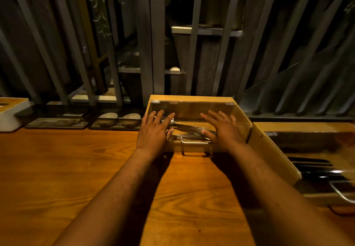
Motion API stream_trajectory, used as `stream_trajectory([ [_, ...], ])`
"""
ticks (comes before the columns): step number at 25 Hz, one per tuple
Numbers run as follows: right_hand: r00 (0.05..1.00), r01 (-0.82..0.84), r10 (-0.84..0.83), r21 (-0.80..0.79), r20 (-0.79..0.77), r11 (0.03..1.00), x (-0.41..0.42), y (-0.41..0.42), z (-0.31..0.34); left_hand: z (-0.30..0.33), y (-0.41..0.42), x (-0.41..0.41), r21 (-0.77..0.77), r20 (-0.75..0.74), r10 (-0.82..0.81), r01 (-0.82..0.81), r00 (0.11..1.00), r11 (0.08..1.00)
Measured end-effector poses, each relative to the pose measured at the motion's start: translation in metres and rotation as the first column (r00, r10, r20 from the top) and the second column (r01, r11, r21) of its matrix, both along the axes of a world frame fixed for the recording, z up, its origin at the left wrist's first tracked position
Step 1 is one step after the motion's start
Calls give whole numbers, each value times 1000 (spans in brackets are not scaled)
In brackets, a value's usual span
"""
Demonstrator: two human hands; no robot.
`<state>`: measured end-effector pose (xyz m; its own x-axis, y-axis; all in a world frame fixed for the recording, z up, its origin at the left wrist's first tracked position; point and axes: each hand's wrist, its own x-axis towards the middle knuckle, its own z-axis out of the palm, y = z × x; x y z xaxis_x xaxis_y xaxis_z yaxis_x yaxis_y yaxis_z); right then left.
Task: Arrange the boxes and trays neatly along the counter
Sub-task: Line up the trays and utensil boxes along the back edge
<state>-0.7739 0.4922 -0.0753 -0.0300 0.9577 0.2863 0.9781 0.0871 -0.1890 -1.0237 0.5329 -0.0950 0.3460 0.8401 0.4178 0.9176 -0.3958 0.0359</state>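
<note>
A wooden cutlery box (192, 98) with a clear lid and a metal handle (194, 143) stands at the back of the wooden counter (76, 169). Knives show through the lid. My left hand (154, 130) lies flat on the lid's left side, fingers spread. My right hand (222, 128) lies flat on its right side, fingers spread too. A second wooden box (276, 155) with dark cutlery and a clear lid sits to the right, skewed and nearer to me. Two black trays (57, 124) (117, 125) holding pale dishes line the back edge on the left.
A white box (9, 119) stands at the far left of the counter. Grey slatted railing (153, 53) rises right behind the counter's back edge. Bare counter lies in front of the trays and under my forearms.
</note>
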Motion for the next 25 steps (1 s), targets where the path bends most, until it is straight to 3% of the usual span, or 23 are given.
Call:
stream_trajectory([
  [7,999,3,-2,-29,42,1000,5,10,2,-8,9,4,27,16,3,-4,1000,1000],
  [12,984,83,-51,-179,172,980,-13,-4,18,15,-6,7,-103,-91,54,-63,994,993],
  [14,991,80,-52,-232,125,969,-20,-15,28,31,-22,12,-132,-116,73,-88,991,987],
  [21,985,-3,-5,-45,-175,999,-6,-105,52,60,-113,52,-53,88,-67,72,994,996],
  [25,989,-18,25,46,-143,999,63,-163,65,60,-178,106,-28,199,-176,185,964,982],
])
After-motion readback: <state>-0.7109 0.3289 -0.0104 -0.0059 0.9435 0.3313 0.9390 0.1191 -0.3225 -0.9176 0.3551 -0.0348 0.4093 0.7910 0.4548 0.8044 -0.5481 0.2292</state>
